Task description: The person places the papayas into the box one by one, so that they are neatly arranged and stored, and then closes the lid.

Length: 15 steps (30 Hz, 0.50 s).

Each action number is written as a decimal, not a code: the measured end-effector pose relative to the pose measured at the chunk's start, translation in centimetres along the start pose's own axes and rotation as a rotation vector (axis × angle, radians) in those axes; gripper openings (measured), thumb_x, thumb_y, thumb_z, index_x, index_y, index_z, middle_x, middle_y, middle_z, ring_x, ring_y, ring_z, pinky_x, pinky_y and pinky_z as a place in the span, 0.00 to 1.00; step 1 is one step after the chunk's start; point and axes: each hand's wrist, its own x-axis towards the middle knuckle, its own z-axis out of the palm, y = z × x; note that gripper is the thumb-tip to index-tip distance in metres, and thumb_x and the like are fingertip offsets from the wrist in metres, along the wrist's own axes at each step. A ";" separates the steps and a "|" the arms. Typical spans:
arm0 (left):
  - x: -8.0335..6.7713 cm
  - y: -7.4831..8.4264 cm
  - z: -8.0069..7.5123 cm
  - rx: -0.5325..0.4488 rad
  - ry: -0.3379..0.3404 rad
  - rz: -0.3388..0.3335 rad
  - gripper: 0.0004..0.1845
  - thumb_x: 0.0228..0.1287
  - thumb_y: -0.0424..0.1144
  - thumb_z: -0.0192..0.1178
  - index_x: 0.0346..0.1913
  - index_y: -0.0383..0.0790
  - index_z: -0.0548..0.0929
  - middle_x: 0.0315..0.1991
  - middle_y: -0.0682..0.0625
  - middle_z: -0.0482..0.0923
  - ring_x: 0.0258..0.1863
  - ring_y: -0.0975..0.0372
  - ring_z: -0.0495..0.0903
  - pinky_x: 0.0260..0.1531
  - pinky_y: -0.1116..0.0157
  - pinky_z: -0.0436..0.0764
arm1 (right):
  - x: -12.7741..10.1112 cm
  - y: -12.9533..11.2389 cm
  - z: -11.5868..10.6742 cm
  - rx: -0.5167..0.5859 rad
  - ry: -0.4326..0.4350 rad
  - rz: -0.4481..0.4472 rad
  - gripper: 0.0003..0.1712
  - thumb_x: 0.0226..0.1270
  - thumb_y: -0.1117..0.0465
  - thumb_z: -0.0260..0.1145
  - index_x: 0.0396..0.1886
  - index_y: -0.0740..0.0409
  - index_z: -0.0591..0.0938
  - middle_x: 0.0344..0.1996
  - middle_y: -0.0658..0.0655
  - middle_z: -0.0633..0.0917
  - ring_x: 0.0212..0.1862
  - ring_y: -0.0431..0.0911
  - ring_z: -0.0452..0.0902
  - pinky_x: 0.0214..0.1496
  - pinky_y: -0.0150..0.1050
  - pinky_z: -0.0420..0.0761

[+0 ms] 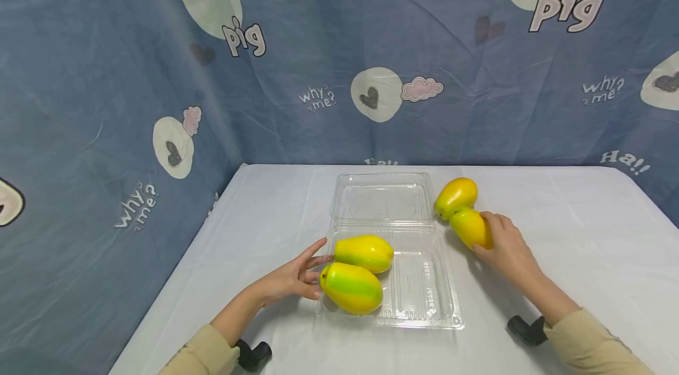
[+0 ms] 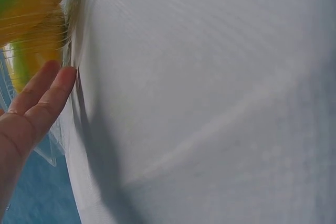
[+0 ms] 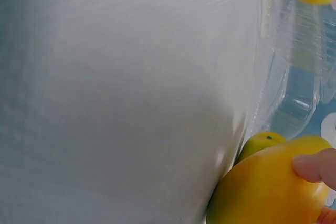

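Observation:
My right hand (image 1: 507, 246) grips a yellow papaya (image 1: 471, 229) at the right of the clear plastic box, thumb on its near side and fingers over the far side. The thumb pressing on its skin shows in the right wrist view. Touching that fruit from behind is another papaya (image 1: 458, 195). Inside the box base (image 1: 424, 292), on its left half, a yellow papaya (image 1: 366, 252) lies behind a green-streaked papaya (image 1: 352, 288). At the box's left edge my left hand (image 1: 289, 278) is spread, its fingertips right beside these two fruits and its palm holding nothing.
The box's hinged lid (image 1: 384, 198) lies folded back, flat on the white table (image 1: 276, 204). A blue printed curtain (image 1: 297, 27) hangs behind the table and along its left. Black wrist mounts (image 1: 525, 331) sit below both hands.

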 end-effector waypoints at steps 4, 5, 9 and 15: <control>0.1 -0.1 0.0 -0.009 -0.009 0.005 0.55 0.54 0.35 0.65 0.72 0.57 0.35 0.72 0.37 0.40 0.64 0.49 0.64 0.53 0.55 0.73 | 0.0 0.4 -0.2 0.031 0.005 -0.022 0.36 0.50 0.66 0.67 0.57 0.75 0.64 0.52 0.77 0.68 0.51 0.69 0.65 0.52 0.63 0.65; 0.1 -0.1 0.0 -0.011 -0.010 0.005 0.55 0.54 0.35 0.65 0.72 0.56 0.35 0.72 0.37 0.40 0.64 0.49 0.64 0.53 0.56 0.73 | 0.0 0.5 -0.2 0.040 0.007 -0.030 0.36 0.50 0.66 0.68 0.57 0.75 0.64 0.51 0.77 0.68 0.51 0.68 0.65 0.53 0.63 0.65; 0.0 -0.1 -0.1 -0.015 -0.008 0.006 0.55 0.53 0.34 0.65 0.72 0.56 0.35 0.72 0.37 0.40 0.64 0.49 0.63 0.51 0.58 0.75 | 0.0 0.7 -0.6 0.080 0.013 -0.045 0.35 0.49 0.66 0.68 0.56 0.76 0.65 0.51 0.77 0.68 0.52 0.67 0.65 0.52 0.63 0.65; 0.1 -0.1 -0.1 -0.013 -0.007 0.009 0.55 0.53 0.34 0.65 0.72 0.57 0.35 0.72 0.36 0.39 0.64 0.49 0.64 0.52 0.56 0.74 | -0.2 0.7 -1.3 0.104 0.031 -0.060 0.35 0.48 0.66 0.69 0.56 0.75 0.67 0.51 0.76 0.70 0.51 0.67 0.65 0.51 0.62 0.66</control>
